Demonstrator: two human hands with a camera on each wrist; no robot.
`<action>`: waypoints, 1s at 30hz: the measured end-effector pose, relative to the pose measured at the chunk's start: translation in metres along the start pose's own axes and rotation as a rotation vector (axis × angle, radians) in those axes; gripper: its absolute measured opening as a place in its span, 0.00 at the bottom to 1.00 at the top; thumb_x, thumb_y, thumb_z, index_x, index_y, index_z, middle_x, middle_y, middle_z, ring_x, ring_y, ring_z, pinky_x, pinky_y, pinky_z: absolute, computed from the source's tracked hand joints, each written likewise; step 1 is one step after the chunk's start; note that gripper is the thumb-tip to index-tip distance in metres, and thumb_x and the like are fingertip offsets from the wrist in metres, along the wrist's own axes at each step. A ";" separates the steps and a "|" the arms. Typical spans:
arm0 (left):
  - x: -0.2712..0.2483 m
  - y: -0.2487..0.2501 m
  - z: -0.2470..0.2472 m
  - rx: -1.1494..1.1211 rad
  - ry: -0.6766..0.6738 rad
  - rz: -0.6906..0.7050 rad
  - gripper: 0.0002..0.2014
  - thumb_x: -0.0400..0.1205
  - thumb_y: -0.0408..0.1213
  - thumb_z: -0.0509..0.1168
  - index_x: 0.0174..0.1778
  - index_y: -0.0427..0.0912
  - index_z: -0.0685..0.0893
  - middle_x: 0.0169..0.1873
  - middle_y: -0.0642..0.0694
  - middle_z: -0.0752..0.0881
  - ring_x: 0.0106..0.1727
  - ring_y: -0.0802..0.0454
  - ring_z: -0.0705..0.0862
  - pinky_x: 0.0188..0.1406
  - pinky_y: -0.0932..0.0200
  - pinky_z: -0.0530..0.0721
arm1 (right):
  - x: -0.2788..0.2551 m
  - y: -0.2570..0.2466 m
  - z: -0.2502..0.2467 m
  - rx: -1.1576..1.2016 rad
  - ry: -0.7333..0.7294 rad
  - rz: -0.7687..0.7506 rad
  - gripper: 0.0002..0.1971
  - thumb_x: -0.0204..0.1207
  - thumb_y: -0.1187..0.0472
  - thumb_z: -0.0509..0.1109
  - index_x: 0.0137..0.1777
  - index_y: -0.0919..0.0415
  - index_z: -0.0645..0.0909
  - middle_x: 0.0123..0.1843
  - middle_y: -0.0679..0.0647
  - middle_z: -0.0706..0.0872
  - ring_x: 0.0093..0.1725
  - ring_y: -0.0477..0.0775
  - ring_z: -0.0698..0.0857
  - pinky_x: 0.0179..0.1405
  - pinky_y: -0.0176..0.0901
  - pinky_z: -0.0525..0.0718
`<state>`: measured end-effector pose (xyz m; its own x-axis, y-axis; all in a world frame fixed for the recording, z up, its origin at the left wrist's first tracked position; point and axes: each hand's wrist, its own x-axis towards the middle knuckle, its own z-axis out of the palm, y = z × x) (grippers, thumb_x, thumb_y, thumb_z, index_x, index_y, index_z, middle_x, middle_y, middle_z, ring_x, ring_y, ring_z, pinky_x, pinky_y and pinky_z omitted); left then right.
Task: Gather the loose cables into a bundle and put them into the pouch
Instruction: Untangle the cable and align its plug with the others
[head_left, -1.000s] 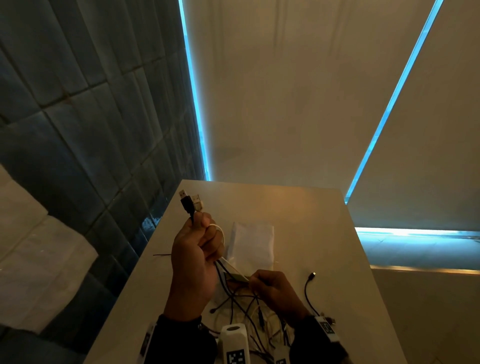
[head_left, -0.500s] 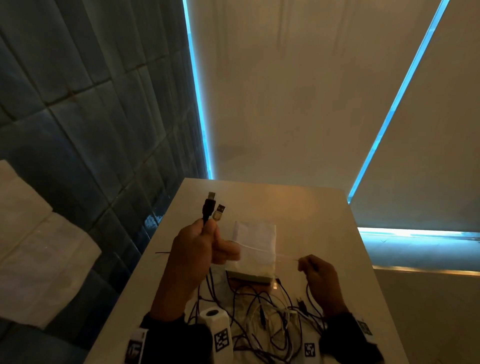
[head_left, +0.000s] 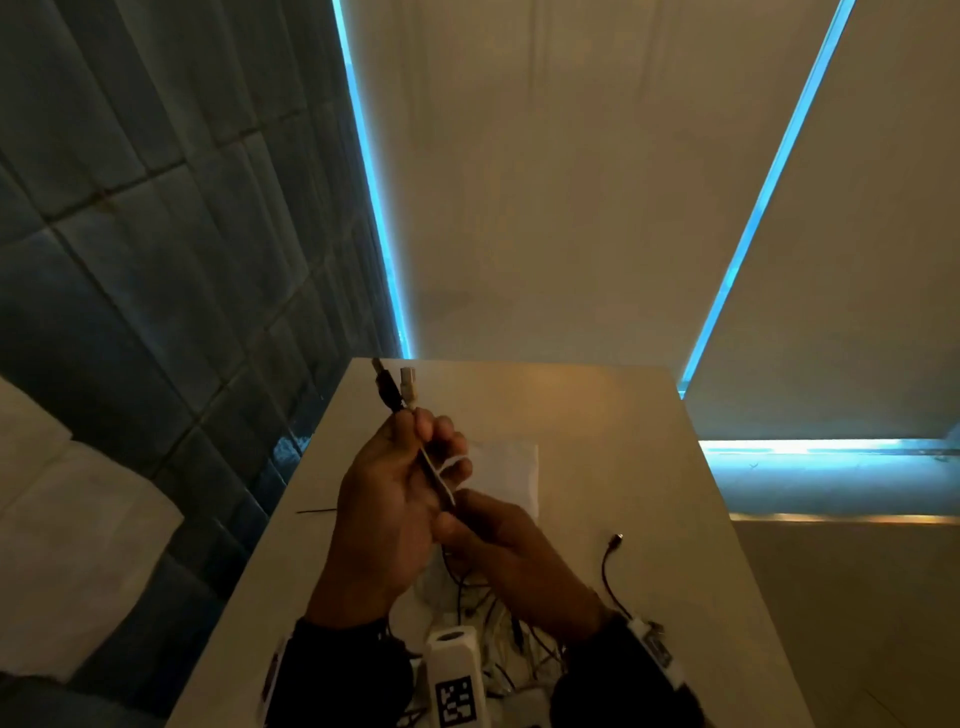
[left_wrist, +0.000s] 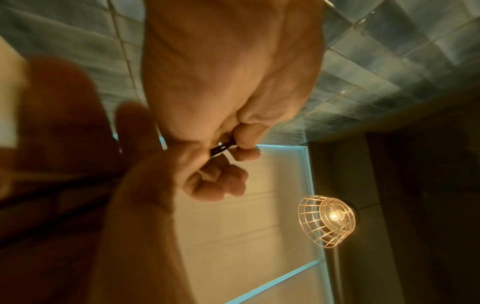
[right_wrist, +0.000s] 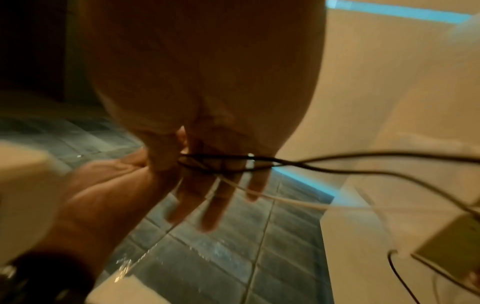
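i see a beige table (head_left: 597, 415) against a dark tiled wall (head_left: 130, 249), a caged lamp (left_wrist: 327, 220) lit nearby. both hands block part of the white pouch (head_left: 511, 467) lying flat behind them. left hand (head_left: 387, 499) grips black and white cables (head_left: 434, 470), plugs (head_left: 397, 387) sticking up. right hand (head_left: 493, 530) pinches the strands below. loose tangle (head_left: 493, 618) sits under the wrists.

The left hand (head_left: 387, 499) is raised above the table (head_left: 613, 415), its back to the head camera and its fingers (head_left: 441, 431) curled round the cables (head_left: 434, 470). The right hand (head_left: 488, 530) sits just beside it, nearer the table's front edge, touching it and pinching the same cables. Both forearms rise from dark sleeves (head_left: 337, 670) at that front edge.
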<state>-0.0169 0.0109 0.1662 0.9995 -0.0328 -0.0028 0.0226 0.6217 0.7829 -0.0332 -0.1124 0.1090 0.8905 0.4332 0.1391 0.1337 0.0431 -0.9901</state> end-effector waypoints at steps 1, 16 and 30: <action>0.000 0.001 -0.002 0.029 0.015 0.017 0.11 0.82 0.42 0.54 0.38 0.42 0.74 0.36 0.46 0.85 0.38 0.51 0.86 0.41 0.56 0.83 | -0.001 0.003 0.005 0.089 0.012 -0.002 0.10 0.82 0.57 0.62 0.43 0.53 0.83 0.34 0.49 0.82 0.33 0.44 0.81 0.38 0.36 0.80; -0.007 0.019 -0.026 -0.049 0.136 0.206 0.12 0.78 0.38 0.55 0.28 0.49 0.74 0.16 0.55 0.62 0.17 0.58 0.51 0.13 0.66 0.55 | -0.063 0.125 -0.042 0.076 0.082 0.477 0.27 0.79 0.44 0.62 0.22 0.54 0.59 0.18 0.46 0.60 0.17 0.44 0.58 0.18 0.35 0.58; -0.012 0.031 -0.018 -0.015 0.116 0.127 0.20 0.84 0.34 0.49 0.27 0.49 0.75 0.15 0.55 0.63 0.13 0.63 0.58 0.12 0.69 0.55 | -0.048 0.181 -0.121 -0.944 0.235 0.709 0.17 0.83 0.53 0.61 0.31 0.54 0.70 0.39 0.55 0.81 0.50 0.59 0.84 0.39 0.42 0.71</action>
<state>-0.0277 0.0447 0.1798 0.9903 0.1366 0.0233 -0.1046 0.6266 0.7723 0.0005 -0.2341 -0.0746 0.9390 -0.0847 -0.3333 -0.2394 -0.8569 -0.4565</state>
